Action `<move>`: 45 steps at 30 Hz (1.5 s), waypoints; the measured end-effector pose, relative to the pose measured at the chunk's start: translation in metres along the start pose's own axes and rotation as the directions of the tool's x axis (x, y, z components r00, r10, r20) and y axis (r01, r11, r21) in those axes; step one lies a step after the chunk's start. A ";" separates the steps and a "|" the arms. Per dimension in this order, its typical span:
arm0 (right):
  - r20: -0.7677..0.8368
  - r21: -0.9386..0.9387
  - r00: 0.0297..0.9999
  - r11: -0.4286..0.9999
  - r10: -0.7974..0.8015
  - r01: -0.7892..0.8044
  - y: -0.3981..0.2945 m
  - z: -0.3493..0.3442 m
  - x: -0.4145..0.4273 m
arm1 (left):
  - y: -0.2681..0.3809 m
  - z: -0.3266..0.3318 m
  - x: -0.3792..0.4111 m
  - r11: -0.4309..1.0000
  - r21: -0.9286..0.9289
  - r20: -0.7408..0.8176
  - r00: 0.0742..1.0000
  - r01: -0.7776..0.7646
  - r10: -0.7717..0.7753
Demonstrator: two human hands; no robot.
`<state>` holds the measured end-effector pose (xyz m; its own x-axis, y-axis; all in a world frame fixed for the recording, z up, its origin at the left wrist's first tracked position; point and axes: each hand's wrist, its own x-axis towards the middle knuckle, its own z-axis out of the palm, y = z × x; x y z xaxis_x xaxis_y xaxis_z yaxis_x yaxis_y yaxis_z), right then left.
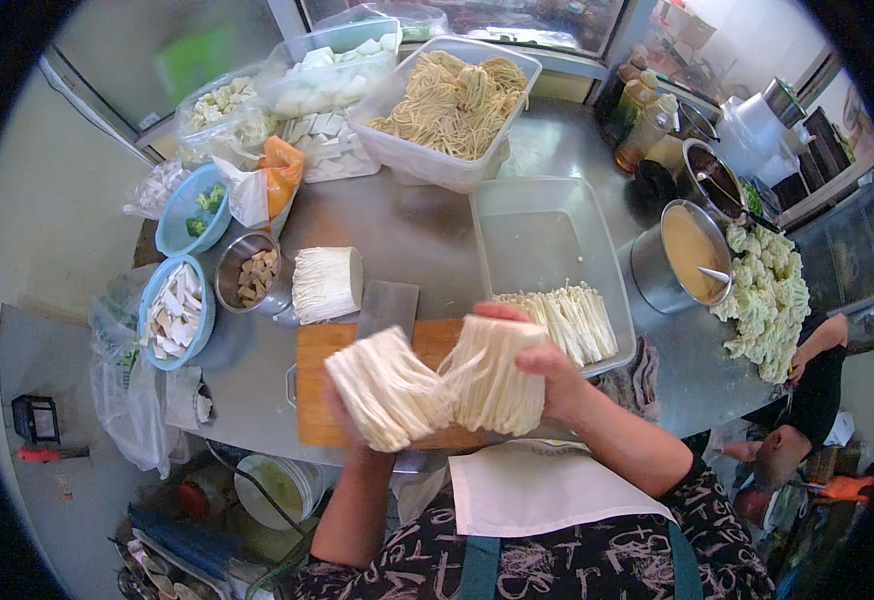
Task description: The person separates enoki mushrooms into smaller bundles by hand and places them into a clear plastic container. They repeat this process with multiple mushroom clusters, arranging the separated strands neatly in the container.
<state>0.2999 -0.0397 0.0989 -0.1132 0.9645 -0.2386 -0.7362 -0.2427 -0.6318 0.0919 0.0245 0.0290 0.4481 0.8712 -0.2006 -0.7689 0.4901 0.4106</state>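
Note:
My left hand (341, 414) grips a bunch of enoki mushrooms (386, 388), which hides most of the fingers. In my right hand (558, 375) is a second enoki bunch (498, 375). The two bunches touch at their inner sides, where strands cross between them. Both are held above a wooden cutting board (315, 420). A cleaver's wide blade (389, 300) lies across the board's far edge; its handle cannot be seen. Left of the blade stands another enoki block (326, 285). Separated enoki (568, 322) lines the near end of a clear plastic bin (549, 206), just beyond my right hand.
A tub of noodles (455, 105) stands at the back. Blue baskets (208, 330) and a steel pot of cubes (236, 247) are left. Rightward are a pot of tan sauce (688, 247), cauliflower (767, 300) and a cloth (643, 375). Another person's hand (798, 366) is beside the cauliflower.

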 end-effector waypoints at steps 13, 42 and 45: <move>-0.193 -0.128 0.819 0.841 -0.541 0.525 -0.070 -0.035 -0.044 | 0.045 -0.015 -0.006 0.967 0.254 0.072 0.997 0.017 -0.036; 0.180 -0.642 0.979 0.742 -0.097 0.192 -0.076 -0.021 -0.008 | -0.073 0.118 0.062 0.825 0.344 0.232 0.810 0.449 -0.538; 0.048 -0.692 0.991 0.711 -0.127 0.125 -0.081 -0.033 -0.010 | -0.072 0.097 0.063 0.690 0.339 0.157 0.684 0.640 -0.712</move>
<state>0.3828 -0.0331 0.1282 -0.0506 0.9915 -0.1201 -0.0760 -0.1237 -0.9894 0.2198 0.0418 0.0736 0.9258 0.2427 -0.2898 -0.0893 0.8854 0.4562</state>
